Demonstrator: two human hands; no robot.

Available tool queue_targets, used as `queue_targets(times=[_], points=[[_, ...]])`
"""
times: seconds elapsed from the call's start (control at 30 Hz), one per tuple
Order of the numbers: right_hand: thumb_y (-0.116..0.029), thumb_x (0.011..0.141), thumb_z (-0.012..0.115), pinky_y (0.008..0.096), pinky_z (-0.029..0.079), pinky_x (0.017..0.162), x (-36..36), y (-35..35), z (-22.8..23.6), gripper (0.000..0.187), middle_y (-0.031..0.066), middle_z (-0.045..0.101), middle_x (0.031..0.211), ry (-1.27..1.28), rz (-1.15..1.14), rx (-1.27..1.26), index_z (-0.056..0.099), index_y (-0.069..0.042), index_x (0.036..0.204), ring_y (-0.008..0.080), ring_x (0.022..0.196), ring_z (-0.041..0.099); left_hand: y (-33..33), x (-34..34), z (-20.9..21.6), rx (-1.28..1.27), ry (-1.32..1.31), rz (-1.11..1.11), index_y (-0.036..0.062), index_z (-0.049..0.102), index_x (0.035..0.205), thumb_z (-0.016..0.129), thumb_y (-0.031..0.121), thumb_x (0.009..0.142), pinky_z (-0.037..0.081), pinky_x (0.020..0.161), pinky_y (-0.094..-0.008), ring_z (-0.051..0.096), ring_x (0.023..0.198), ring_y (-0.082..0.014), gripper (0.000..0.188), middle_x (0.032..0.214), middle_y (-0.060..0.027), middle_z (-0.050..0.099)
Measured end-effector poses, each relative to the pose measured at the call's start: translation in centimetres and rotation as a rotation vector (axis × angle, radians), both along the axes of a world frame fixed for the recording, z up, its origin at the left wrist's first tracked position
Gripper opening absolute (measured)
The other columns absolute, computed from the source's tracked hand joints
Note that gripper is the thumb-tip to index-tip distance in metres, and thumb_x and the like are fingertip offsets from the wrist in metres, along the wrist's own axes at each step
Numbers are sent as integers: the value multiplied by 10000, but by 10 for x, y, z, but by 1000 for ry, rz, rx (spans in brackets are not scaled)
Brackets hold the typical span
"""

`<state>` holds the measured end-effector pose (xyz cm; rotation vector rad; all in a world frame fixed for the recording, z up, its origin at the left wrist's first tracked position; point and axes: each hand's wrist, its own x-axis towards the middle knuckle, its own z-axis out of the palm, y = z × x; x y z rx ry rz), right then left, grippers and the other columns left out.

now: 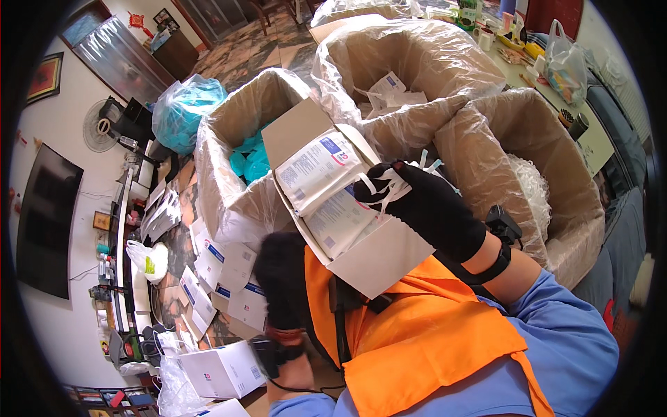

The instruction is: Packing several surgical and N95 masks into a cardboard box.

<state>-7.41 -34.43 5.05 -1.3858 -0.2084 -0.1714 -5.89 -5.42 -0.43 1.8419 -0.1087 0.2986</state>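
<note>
An open white cardboard box [379,260] is tilted in front of my chest, its flaps spread. White printed packets [319,170] fill it in a row. My right hand [431,201], in a black glove, is closed on several thin white strips [389,186] at the box's right edge; light blue and white ends stick out beyond the knuckles. My left hand [278,267], also black-gloved, is beside the box's lower left side. Motion smears it and its fingers are hidden, so its grip does not show.
Plastic-lined cartons stand ahead: one with turquoise items [253,156], one with white packets [389,87], one with a white stringy heap [531,191]. A turquoise-filled bag [186,115] sits left. Flattened white boxes [219,260] and a closed white box [222,368] lie at lower left. A cluttered table [597,132] is at right.
</note>
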Motion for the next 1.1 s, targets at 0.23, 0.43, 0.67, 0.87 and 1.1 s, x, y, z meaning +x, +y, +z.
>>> queue_targets(times=[0.23, 0.43, 0.67, 0.87, 1.1], points=[[-253, 1034, 490, 255, 483, 848, -9, 4, -2, 338, 55, 684, 1094, 164, 128, 296, 622, -36, 1258, 125, 968, 628, -133, -20, 52, 109, -127, -219, 33, 662, 1018, 770, 164, 833, 533, 739, -322, 698, 861, -208, 252, 946, -111, 716], [-282, 1031, 506, 268, 498, 846, -1, -1, -19, 351, 68, 695, 1101, 280, 113, 569, 639, -15, 1216, 156, 985, 647, -139, -19, 23, 393, -305, -303, 2, 647, 987, 646, 92, 917, 519, 723, -361, 642, 847, -309, 115, 967, -144, 653], [-179, 1011, 524, 287, 527, 874, 9, -13, -23, 290, 112, 699, 1111, 96, -21, 219, 641, 26, 1180, 196, 1031, 666, -103, -18, 28, 16, 46, -744, 25, 627, 937, 641, 116, 903, 511, 715, -396, 617, 790, -283, 98, 842, -111, 596], [-140, 1017, 506, 293, 520, 941, 23, -19, -47, 284, 139, 683, 1162, 146, 106, 568, 614, 45, 1204, 207, 1074, 662, -49, 9, 35, -1776, 588, -778, 118, 455, 812, 417, 199, 1035, 385, 591, -270, 375, 589, -90, 241, 707, 31, 347], [-139, 1014, 513, 284, 532, 891, 7, -1, -17, 311, 99, 698, 1160, 195, 50, 409, 590, -17, 1290, 177, 1034, 678, -70, -6, 49, -843, 429, -223, 31, 646, 1088, 515, 177, 997, 388, 510, -229, 439, 555, -71, 216, 683, 20, 484]])
